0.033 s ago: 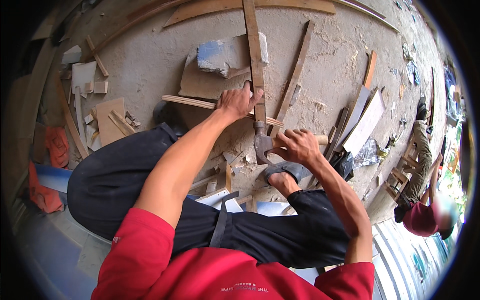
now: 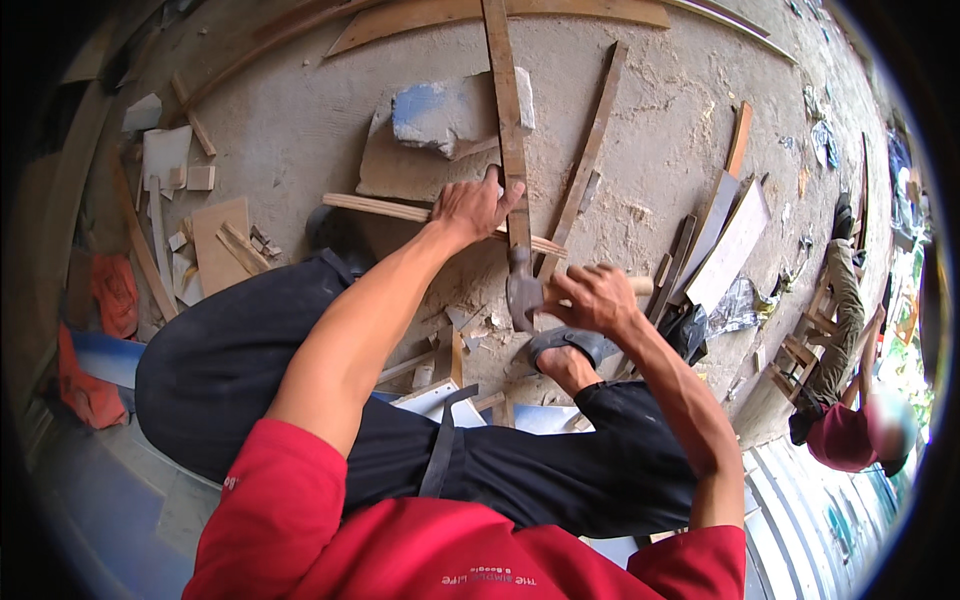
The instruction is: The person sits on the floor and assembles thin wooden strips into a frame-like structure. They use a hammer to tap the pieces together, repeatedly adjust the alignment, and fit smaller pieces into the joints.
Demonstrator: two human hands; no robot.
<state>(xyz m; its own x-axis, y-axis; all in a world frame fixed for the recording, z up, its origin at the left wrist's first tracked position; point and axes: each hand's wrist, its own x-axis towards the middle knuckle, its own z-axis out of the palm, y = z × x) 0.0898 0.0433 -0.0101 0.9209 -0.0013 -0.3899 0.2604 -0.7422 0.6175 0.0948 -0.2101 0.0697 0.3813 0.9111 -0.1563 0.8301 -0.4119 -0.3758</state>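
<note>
My left hand (image 2: 465,212) is closed round a long brown wooden strip (image 2: 508,110), with the thumb along its right edge. A thin pale wooden batten (image 2: 375,207) crosses under this strip and passes below my left hand. In my right hand (image 2: 592,300) is a claw hammer (image 2: 522,292), gripped close to its metal head. Its light wooden handle (image 2: 641,286) sticks out to the right beyond my fingers. The hammer head is at the near end of the strip; whether they touch I cannot tell.
A white and blue block (image 2: 440,115) lies under the strip. Another plank (image 2: 590,150) rests on the dusty floor to the right. Offcuts (image 2: 200,178) and orange cloth (image 2: 113,295) lie left; boards (image 2: 730,245) lie right. Another person (image 2: 842,430) is at the far right.
The hammer head has turned a little, so its curved claw shows less. My right hand has shifted slightly towards me. The left hand keeps its place on the strip.
</note>
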